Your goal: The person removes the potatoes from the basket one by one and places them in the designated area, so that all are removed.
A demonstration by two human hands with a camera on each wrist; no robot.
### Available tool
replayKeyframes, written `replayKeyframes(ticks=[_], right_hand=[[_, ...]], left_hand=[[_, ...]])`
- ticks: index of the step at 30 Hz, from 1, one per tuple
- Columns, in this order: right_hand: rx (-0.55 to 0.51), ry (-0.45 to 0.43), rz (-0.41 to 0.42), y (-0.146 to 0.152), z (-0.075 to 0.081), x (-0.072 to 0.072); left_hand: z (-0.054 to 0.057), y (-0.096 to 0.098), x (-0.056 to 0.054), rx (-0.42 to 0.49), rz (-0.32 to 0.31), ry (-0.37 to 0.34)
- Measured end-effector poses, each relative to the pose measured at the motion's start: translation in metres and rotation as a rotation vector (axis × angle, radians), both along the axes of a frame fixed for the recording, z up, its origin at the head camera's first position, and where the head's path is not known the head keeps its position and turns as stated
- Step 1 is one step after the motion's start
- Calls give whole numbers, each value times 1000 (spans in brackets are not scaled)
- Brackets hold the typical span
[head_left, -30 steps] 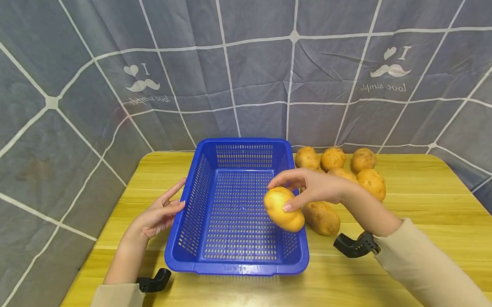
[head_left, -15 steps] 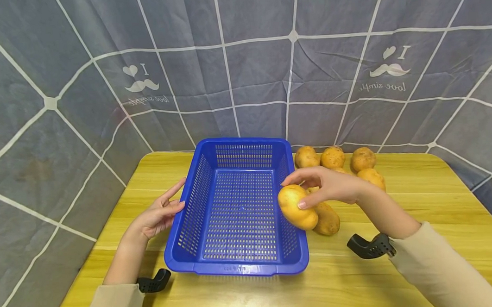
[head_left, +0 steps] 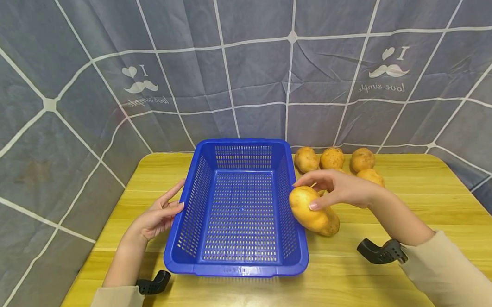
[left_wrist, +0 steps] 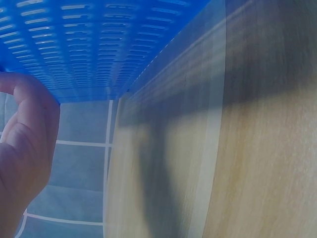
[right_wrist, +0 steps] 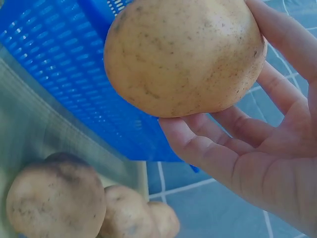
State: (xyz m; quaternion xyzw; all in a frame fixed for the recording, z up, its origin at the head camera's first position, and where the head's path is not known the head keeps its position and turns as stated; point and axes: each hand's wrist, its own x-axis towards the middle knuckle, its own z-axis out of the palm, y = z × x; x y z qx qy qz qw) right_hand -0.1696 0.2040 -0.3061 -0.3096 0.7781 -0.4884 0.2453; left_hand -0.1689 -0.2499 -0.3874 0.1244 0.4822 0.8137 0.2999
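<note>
In the head view my right hand [head_left: 341, 190] pinches a yellow potato [head_left: 309, 210] between thumb and fingers. It hangs beside the right rim of a blue plastic basket [head_left: 235, 269] and partly covers another potato [head_left: 332, 223] on the table. The right wrist view shows the held potato [right_wrist: 183, 54] close up, with fingertips underneath it. My left hand [head_left: 159, 216] holds the basket's left rim, thumb at the edge and index finger stretched along the outside. From the left wrist, the hand [left_wrist: 27, 129] appears against the slotted wall; its fingertips are hidden.
Several potatoes [head_left: 332, 158] lie on the wooden table [head_left: 419, 200] to the basket's right, some hidden behind the right hand. A grey tile-patterned cloth [head_left: 259, 78] hangs behind and left of the table. No potato shows inside the basket.
My right hand has carried the potato rightward, from above the basket's inside to beside its right rim. The left hand and the basket have stayed nearly still.
</note>
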Motion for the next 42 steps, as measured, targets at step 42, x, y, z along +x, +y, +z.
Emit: replayKeyframes(ticks=[42], right_hand=[[18, -46, -155, 76, -41, 21]], left_hand=[[-3, 1, 0, 24, -9, -6]])
